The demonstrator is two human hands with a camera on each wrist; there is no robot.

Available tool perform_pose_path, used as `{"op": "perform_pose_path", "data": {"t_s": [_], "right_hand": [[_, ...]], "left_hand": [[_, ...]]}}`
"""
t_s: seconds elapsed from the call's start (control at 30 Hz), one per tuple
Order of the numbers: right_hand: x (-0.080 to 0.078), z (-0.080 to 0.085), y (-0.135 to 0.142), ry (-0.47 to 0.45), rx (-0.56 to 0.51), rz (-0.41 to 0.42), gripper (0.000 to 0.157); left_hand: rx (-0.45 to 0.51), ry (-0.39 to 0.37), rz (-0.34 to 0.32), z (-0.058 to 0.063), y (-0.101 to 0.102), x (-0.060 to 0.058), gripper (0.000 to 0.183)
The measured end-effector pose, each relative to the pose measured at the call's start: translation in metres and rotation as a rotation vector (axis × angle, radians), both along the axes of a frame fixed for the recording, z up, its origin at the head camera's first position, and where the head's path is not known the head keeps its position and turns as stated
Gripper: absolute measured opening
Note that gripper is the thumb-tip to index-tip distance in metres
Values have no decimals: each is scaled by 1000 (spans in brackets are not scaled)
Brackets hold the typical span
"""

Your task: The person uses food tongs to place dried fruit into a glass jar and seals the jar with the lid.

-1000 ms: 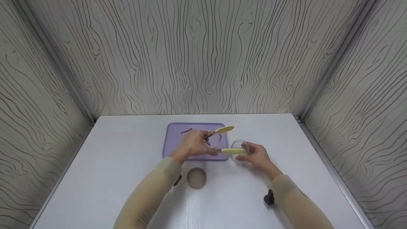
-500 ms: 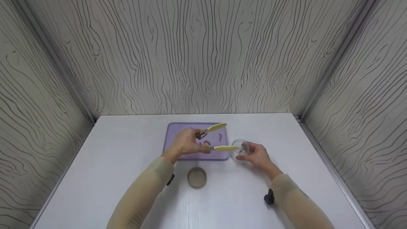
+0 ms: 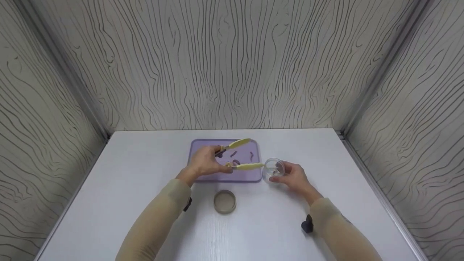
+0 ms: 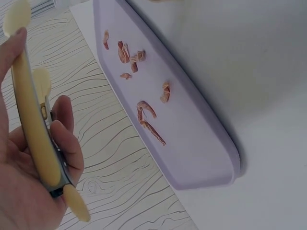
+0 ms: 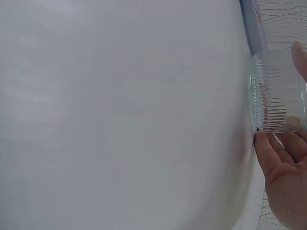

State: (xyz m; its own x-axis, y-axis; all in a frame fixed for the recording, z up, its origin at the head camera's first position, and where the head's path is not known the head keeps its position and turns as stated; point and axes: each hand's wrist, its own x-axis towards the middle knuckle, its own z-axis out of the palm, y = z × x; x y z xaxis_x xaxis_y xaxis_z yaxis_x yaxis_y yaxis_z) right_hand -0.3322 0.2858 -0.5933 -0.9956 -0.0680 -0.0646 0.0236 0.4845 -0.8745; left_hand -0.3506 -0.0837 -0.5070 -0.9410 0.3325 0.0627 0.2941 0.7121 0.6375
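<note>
My left hand (image 3: pixel 204 161) grips a pair of tongs (image 3: pixel 248 166) with pale yellow tips, their arms spread apart, above a purple tray (image 3: pixel 217 178). Several small reddish-brown strips, like dried meat (image 4: pixel 123 51), lie scattered on that tray; in the left wrist view the tongs (image 4: pixel 33 120) rest across the palm and hold nothing visible. Just right of the tray, my right hand (image 3: pixel 293 178) holds a clear ribbed glass jar (image 3: pixel 268 174), thumb on one side and fingers on the other. A small beige patch shows in the jar (image 5: pixel 273 91); I cannot tell whether it is inside.
A round brownish lid (image 3: pixel 224 202) lies on the white table (image 3: pixel 253 232) in front of the tray. Black wrist devices (image 3: pixel 307 224) show beside both forearms. Wood-patterned panels (image 3: pixel 217 65) wall the table at the back and sides.
My left hand has moved left with the tongs, from over the jar back over the tray, uncovering more strips. My right hand keeps holding the jar in place.
</note>
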Motion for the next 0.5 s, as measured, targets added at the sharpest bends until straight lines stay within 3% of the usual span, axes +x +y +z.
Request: {"op": "perform_pose_path", "data": {"t_s": [0.27,0.5], "right_hand": [[-1,-2,0,-6,-10,9,87],[-2,-1,1,15,9,19,85]], "left_hand": [[26,-28,42,-2,-16,0,81],[5,-9,88,-7,-34,1,82]]}}
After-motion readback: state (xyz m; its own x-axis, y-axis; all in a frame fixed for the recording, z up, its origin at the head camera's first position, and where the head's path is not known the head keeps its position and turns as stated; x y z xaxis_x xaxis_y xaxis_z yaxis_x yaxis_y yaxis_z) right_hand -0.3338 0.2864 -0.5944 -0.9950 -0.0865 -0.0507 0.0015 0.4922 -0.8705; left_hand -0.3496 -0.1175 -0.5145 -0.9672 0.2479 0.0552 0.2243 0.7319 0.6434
